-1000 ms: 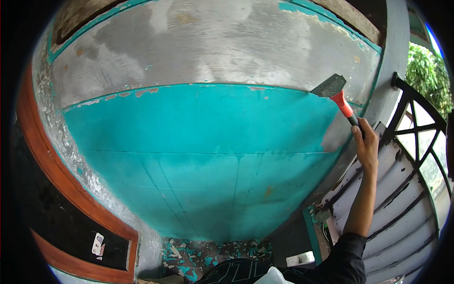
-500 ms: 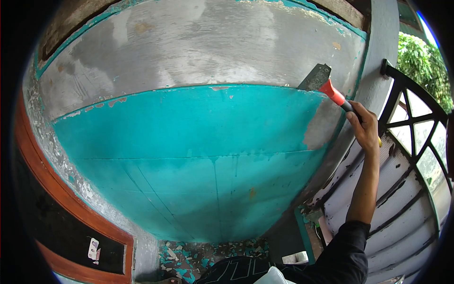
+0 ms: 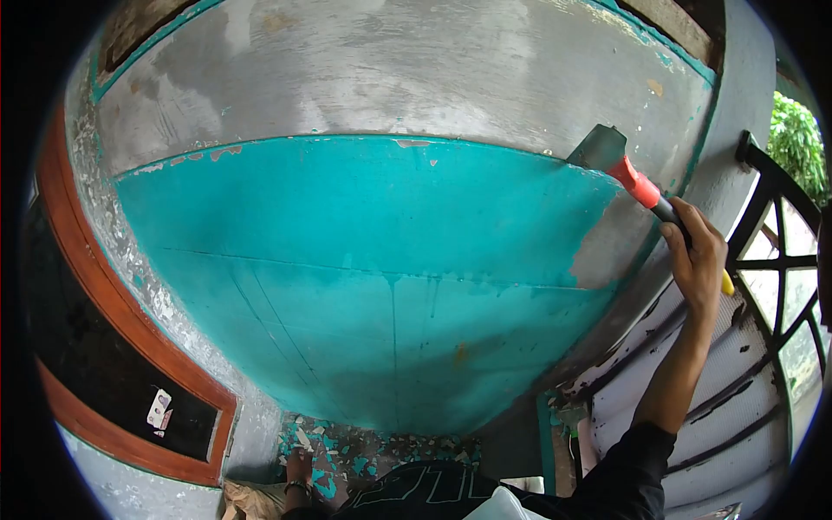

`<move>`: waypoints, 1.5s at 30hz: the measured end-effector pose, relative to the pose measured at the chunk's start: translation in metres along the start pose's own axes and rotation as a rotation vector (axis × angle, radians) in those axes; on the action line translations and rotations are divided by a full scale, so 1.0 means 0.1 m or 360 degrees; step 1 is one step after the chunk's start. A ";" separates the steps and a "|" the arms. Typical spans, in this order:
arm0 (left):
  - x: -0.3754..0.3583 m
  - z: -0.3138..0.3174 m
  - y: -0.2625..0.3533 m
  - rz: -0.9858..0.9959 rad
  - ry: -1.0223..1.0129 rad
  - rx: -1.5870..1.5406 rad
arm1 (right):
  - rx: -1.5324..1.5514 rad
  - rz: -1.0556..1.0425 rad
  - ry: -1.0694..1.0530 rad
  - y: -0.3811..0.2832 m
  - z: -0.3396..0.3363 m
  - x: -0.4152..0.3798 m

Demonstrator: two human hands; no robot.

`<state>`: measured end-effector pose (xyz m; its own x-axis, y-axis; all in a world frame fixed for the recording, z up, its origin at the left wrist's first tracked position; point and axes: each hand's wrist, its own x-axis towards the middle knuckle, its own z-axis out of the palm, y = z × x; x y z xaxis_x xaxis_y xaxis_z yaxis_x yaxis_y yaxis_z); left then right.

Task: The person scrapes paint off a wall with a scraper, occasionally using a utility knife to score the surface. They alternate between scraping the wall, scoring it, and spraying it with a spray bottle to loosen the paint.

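Observation:
My right hand (image 3: 700,260) is closed around the dark handle of a paint scraper (image 3: 640,184) with a red collar and a yellow end. Its wide, dark blade (image 3: 600,147) points up and left, its lower corner at the line where turquoise paint (image 3: 390,208) meets bare grey wall (image 3: 347,87). Beside the blade, a bare patch (image 3: 607,247) interrupts the paint. Low in the view, my left hand (image 3: 299,468) hangs over the floor with a band at the wrist; its fingers are too small and dark to make out.
Turquoise paint flakes (image 3: 373,455) litter the floor below the wall. On the left is an orange-brown wooden frame (image 3: 156,364) around a dark panel. A black metal gate (image 3: 771,251) stands at the right, close to my right arm. A crumpled brown bag (image 3: 251,500) lies at the bottom left.
The whole view has shifted, with the wall, scraper and right arm now farther right in it. The blade stays near the paint line. My left hand has come into view at the bottom.

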<state>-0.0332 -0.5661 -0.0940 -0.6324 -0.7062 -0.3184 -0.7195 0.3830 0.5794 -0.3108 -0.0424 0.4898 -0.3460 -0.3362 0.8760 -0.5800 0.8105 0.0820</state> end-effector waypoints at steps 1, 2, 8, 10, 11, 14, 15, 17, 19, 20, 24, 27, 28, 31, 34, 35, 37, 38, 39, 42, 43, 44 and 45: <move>-0.02 -0.03 0.24 0.0072 0.0038 -0.0092 | 0.0019 -0.0010 0.0003 -0.06 -0.04 0.01; -0.07 -0.05 0.36 0.0139 0.0076 -0.0179 | -0.0037 -0.0004 -0.0007 -0.12 -0.07 0.01; -0.31 0.25 0.23 0.0040 -0.0071 -0.0061 | 0.0053 -0.0161 0.0078 -0.05 -0.02 0.03; -0.51 0.36 0.05 -0.0103 -0.0147 0.0043 | 0.0140 -0.0178 0.0099 -0.05 0.01 0.03; -0.65 0.39 -0.05 -0.0209 -0.0195 -0.0002 | 0.0219 -0.0183 0.0113 -0.06 0.02 0.03; -0.45 1.14 -1.49 0.0192 -0.0307 0.0544 | 0.0233 -0.0229 0.0005 -0.14 0.12 0.11; -0.48 1.17 -1.55 0.0183 -0.0303 0.0536 | 0.0238 -0.0258 -0.0046 -0.16 0.16 0.15; -0.56 1.23 -1.65 0.0151 -0.0260 0.0485 | 0.0236 -0.0300 -0.0011 -0.10 0.26 0.18; -0.61 1.30 -1.73 0.0120 -0.0215 0.0431 | 0.0228 -0.0286 0.0046 -0.04 0.37 0.21; -0.64 1.36 -1.75 0.0105 -0.0195 0.0401 | 0.0236 -0.0302 0.0047 -0.05 0.44 0.25; -0.69 1.39 -1.89 0.0063 -0.0112 0.0326 | 0.0271 -0.0304 0.0093 -0.12 0.53 0.32; -0.66 1.35 -1.94 0.0064 -0.0073 0.0283 | 0.0244 -0.0325 0.0090 -0.08 0.56 0.37; -0.66 1.37 -1.94 0.0064 -0.0062 0.0263 | 0.0332 -0.0319 0.0076 -0.03 0.64 0.39; -0.50 1.20 -1.96 0.0083 -0.0001 0.0238 | 0.0412 -0.0212 0.0027 -0.20 0.71 0.42; -0.24 0.72 -1.72 -0.0074 -0.0206 0.0185 | 0.0332 -0.0183 0.0105 -0.38 0.75 0.39; -0.26 0.37 -1.20 -0.0171 -0.0152 0.0159 | 0.0329 -0.0180 0.0097 -0.40 0.74 0.39; -0.26 -0.05 -0.67 -0.0232 -0.0091 0.0103 | 0.0289 -0.0182 0.0105 -0.43 0.72 0.36; -0.23 -0.18 -0.53 -0.0191 -0.0078 0.0072 | 0.0293 -0.0175 0.0106 -0.44 0.72 0.36; -0.18 -0.27 -0.40 -0.0191 -0.0072 0.0074 | 0.0286 -0.0173 0.0105 -0.45 0.71 0.37; 0.09 -0.26 -0.38 -0.0051 -0.0088 0.0233 | 0.0305 -0.0223 0.0081 -0.38 0.71 0.43; 0.07 -0.34 -0.34 -0.0048 -0.0079 0.0243 | 0.0330 -0.0283 0.0061 -0.34 0.72 0.43; 0.06 -0.40 -0.25 -0.0034 -0.0020 0.0110 | 0.0329 -0.0277 0.0082 -0.31 0.66 0.46; 0.02 -0.46 -0.10 -0.0017 0.0036 -0.0032 | 0.0301 -0.0289 0.0027 -0.29 0.57 0.51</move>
<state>-0.0138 -0.5989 -0.0655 -0.6179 -0.7234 -0.3079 -0.7202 0.3636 0.5908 -0.3535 -0.1106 0.5048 -0.2120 -0.4588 0.8629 -0.7597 0.6328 0.1498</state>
